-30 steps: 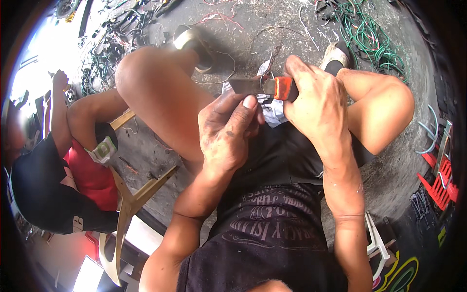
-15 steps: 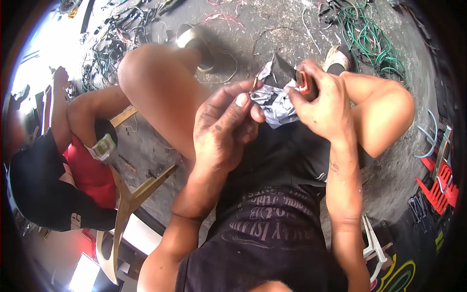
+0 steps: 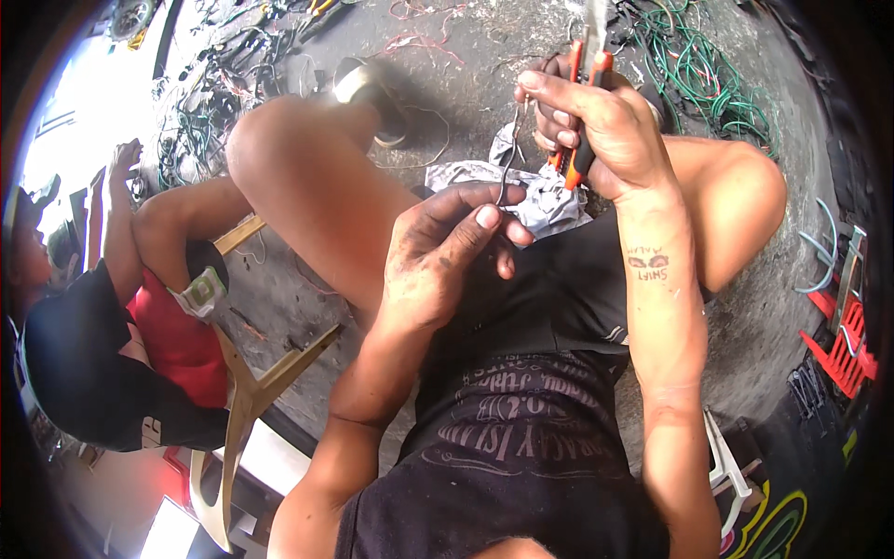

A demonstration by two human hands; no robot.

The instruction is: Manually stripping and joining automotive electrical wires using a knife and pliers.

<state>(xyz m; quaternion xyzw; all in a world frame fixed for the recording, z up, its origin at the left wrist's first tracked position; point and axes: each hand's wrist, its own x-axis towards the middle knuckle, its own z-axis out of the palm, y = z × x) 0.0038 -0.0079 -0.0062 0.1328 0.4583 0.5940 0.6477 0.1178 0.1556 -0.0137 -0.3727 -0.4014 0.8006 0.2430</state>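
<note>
My left hand (image 3: 454, 244) pinches a thin dark wire (image 3: 506, 175) between thumb and fingertips, below and left of my right hand (image 3: 610, 130). The wire runs upward to near the fingers of my right hand. That hand grips an orange-and-black handled tool (image 3: 599, 63) with its pale metal end pointing away from me; whether it is one tool or two is unclear. Beneath the wire, a crumpled white and grey cloth or bag (image 3: 551, 207) lies between my legs.
Tangled green wires (image 3: 708, 74) and other cables (image 3: 191, 130) lie on the concrete floor (image 3: 466, 102). A co-worker (image 3: 112, 363) sits at left on a red seat beside pale furniture legs (image 3: 242, 391). At right are red plastic pieces (image 3: 843, 354) and a white chair leg (image 3: 726, 466).
My right hand has moved forward with the tool, whose metal end swung from pointing left to pointing away. My left hand has shifted slightly down and right, still pinching the wire.
</note>
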